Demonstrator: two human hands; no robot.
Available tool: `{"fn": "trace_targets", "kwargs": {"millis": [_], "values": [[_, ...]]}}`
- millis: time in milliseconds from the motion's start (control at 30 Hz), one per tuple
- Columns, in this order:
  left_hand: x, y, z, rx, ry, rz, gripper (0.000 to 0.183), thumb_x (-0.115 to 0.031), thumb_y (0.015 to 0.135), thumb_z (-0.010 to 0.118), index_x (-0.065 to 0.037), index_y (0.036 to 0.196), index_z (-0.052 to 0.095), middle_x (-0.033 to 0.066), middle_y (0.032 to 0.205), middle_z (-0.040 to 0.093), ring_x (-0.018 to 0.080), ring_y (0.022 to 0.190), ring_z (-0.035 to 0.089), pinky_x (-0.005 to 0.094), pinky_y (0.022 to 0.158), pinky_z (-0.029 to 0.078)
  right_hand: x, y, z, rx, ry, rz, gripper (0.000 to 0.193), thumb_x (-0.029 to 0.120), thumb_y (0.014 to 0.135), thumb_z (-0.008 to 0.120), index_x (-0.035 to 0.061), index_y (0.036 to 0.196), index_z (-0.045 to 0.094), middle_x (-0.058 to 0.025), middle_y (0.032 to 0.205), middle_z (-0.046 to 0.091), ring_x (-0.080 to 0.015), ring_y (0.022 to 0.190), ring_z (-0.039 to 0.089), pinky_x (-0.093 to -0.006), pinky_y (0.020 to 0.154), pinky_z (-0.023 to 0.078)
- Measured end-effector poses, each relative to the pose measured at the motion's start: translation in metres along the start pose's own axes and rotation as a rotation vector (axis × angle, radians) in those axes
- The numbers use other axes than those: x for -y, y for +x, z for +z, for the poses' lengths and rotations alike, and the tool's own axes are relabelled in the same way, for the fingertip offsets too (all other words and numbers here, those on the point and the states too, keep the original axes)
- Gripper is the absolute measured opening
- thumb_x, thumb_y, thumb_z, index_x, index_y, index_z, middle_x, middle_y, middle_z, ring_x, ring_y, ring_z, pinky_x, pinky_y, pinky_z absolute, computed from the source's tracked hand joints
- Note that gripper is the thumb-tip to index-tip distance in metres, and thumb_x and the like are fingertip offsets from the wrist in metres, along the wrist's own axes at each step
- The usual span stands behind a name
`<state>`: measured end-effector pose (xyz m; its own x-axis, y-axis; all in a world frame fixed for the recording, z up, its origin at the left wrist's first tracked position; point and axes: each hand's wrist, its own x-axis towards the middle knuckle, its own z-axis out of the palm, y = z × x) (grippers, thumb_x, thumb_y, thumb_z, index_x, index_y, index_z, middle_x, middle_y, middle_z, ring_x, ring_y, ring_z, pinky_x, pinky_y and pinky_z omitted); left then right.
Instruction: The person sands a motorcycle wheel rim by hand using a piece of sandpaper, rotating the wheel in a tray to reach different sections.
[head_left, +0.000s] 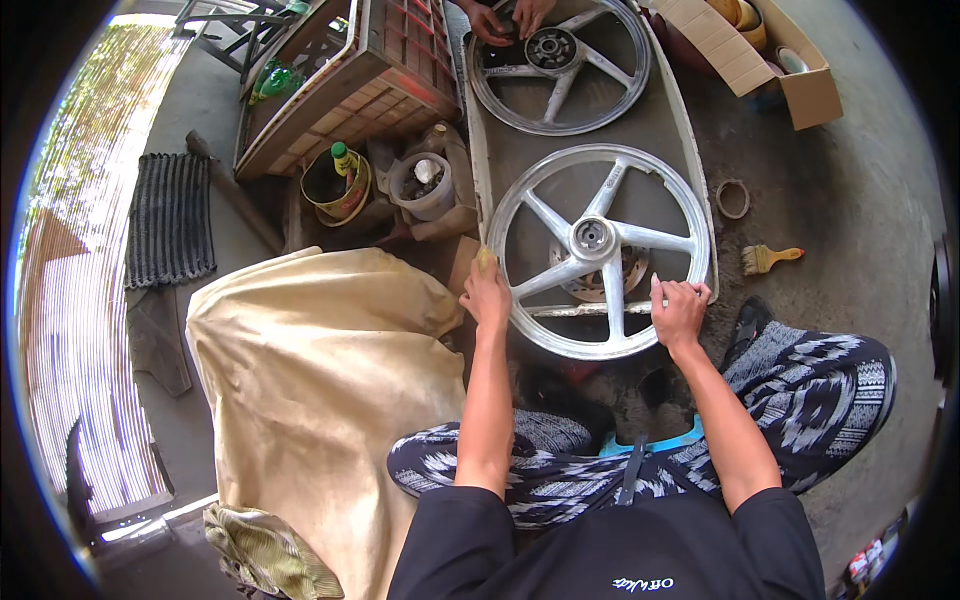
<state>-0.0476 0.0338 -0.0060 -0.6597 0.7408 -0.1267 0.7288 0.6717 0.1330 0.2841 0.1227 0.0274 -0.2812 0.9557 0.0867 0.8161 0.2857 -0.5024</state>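
Note:
A pale silver five-spoke motorcycle wheel [593, 238] lies in front of me, its near edge overhanging the near end of a long shallow tray [655, 128]. Through the spokes a perforated brake disc [632, 272] shows underneath. My left hand [487, 290] is closed at the wheel's left rim, with a small yellowish piece, too small to name surely, at its fingertips. Around the right part of the rim my right hand [682, 308] is closed, thumb raised. Farther off, another person's hands [507, 20] are over a second, greyer wheel [560, 68].
To the left stand a wooden crate [400, 75], a yellow bucket [345, 205] with a bottle and a white tub [422, 190]. A tan sheet [320, 400] drapes at my left. On the right floor are a paintbrush [770, 259], a ring [733, 198] and a cardboard box [812, 98].

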Motion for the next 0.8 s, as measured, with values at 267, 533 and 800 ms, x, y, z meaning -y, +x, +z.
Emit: {"fn": "trace_targets", "kwargs": {"millis": [267,533,800], "values": [[-0.008,0.003,-0.009,0.059,-0.022,-0.061,0.039,-0.028,0.099,0.052,-0.024,0.138,0.055,0.0118,0.136,0.054,0.0391,0.119,0.055,0.058,0.091,0.047,0.0,0.0,0.001,0.03,0.011,0.007,0.037,0.03,0.099,0.054,0.0078,0.073,0.068,-0.0059,0.072,0.064,-0.0241,0.079,0.061,-0.0419,0.091,0.035],[-0.014,-0.04,-0.017,0.099,-0.055,-0.14,0.042,-0.029,0.1,0.05,-0.026,0.142,0.055,0.0145,0.131,0.057,0.0412,0.115,0.057,0.0543,0.093,0.048,-0.003,-0.001,-0.002,0.023,0.003,0.015,0.038,0.03,0.1,0.054,0.0073,0.073,0.068,-0.0064,0.073,0.065,-0.0243,0.079,0.062,-0.042,0.092,0.035],[-0.011,0.025,-0.007,0.118,0.011,-0.058,0.035,-0.029,0.099,0.051,-0.021,0.133,0.058,0.016,0.123,0.056,0.0412,0.115,0.056,0.0577,0.088,0.05,-0.002,-0.002,0.003,0.011,0.009,0.003,0.039,0.031,0.099,0.053,0.0083,0.07,0.066,-0.006,0.071,0.064,-0.0246,0.078,0.062,-0.0425,0.092,0.035]]}}
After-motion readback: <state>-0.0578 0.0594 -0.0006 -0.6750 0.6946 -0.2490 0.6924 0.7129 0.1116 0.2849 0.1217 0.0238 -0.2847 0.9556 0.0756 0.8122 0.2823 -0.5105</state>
